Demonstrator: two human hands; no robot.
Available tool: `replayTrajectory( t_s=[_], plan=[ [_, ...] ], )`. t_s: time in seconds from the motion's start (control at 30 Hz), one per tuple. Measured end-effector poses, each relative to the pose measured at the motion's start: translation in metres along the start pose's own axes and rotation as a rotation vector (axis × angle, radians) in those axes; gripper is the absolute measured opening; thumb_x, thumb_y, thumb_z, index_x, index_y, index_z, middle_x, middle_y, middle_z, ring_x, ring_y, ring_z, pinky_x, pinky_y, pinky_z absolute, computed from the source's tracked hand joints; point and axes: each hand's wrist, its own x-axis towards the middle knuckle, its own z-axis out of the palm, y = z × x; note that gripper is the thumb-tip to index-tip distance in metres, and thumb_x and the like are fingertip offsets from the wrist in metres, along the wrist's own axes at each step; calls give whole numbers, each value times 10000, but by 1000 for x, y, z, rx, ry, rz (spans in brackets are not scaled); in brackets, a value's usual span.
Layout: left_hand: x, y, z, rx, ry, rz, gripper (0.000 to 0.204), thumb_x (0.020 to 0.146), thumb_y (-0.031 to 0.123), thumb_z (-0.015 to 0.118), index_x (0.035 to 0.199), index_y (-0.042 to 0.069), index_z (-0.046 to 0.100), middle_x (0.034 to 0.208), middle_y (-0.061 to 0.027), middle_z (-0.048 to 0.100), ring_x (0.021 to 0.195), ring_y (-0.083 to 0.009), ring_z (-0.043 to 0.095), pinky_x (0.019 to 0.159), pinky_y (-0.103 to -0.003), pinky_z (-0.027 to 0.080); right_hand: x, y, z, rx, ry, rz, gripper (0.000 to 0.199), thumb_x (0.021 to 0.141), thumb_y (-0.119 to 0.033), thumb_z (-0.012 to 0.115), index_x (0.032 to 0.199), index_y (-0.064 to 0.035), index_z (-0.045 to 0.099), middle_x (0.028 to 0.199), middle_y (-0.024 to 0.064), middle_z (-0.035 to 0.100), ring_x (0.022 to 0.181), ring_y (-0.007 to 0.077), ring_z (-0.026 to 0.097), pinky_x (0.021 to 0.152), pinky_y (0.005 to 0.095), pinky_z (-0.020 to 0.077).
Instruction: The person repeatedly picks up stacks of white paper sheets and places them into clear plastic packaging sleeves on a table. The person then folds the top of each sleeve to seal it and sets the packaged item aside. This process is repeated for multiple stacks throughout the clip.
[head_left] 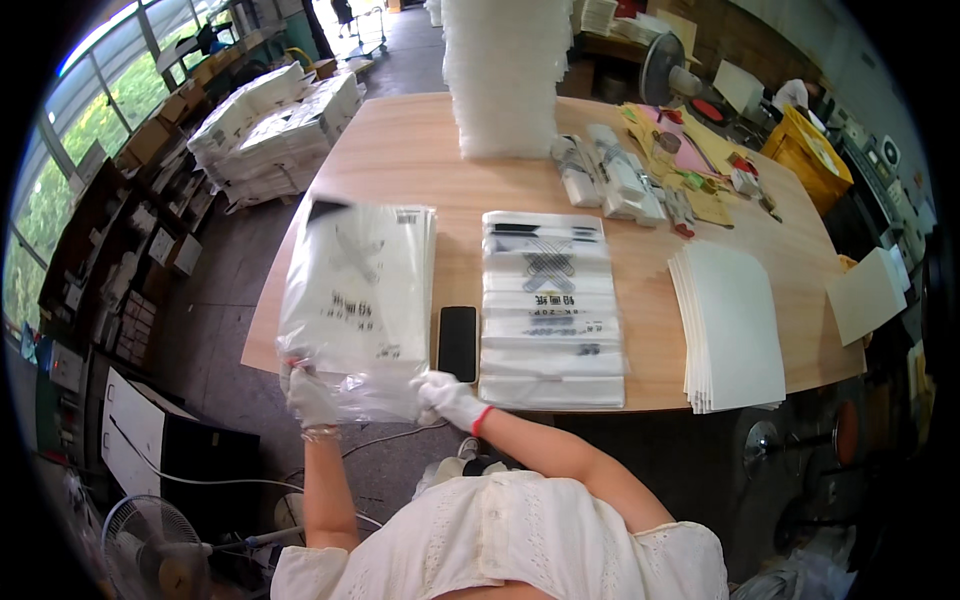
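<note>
A clear plastic bag with dark print [345, 335] lies at the table's left, with a stack of white paper sheets inside. Its loose end overhangs the near edge. My left hand [312, 397], in a white glove, is closed on the bag's near left corner. At the near right corner, my right hand [452, 400], gloved with a red cuff, pinches the film; its fingertips are slightly blurred. Just right of the bag lies a black phone [458, 345]. A pile of flat printed plastic bags [550, 355] sits beside the phone.
Fanned stacks of white paper [732, 325] lie at the right. A tall pile of translucent white packets [505, 80] stands at the back. Wrapped bundles [615, 175] and scraps are at the far right. A floor fan [155, 550] stands at the lower left.
</note>
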Motion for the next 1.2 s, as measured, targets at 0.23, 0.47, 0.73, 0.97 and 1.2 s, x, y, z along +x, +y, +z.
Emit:
replayTrajectory(
  t_s=[0.23,0.47,0.73,0.97,1.2],
  plan=[
    [16,-56,-144,284,141,-195,157,794,72,465,925,94,548,833,-1,532,708,-134,501,619,-267,430,-14,19,-3,-279,-25,145,295,914,-220,468,1147,-40,486,908,39,618,630,131,586,581,260,507],
    [-159,-78,-17,808,-1334,39,74,739,68,584,801,46,550,755,-128,544,692,-278,565,599,-354,440,-152,51,-92,152,474,164,279,905,-83,486,1171,3,490,1017,98,574,800,131,585,671,258,518],
    [-229,-173,140,1134,-1602,623,284,702,252,670,909,84,574,1011,-117,546,1008,-325,495,849,-416,419,-252,94,-130,170,905,37,265,930,-171,493,1149,-21,497,876,71,605,675,127,588,618,282,504],
    [-234,-203,154,1273,-1497,604,293,707,320,652,902,109,593,1043,-104,536,1028,-329,480,854,-433,396,-265,108,-132,228,955,-20,273,933,-188,485,1156,-32,507,883,70,597,710,121,575,636,280,496],
    [-217,-203,155,1282,-1748,360,192,743,309,606,859,175,682,860,-106,666,839,-291,630,712,-392,482,-222,75,-148,243,763,143,307,910,-155,523,1187,-25,494,916,59,600,752,142,590,672,304,503]
  ],
)
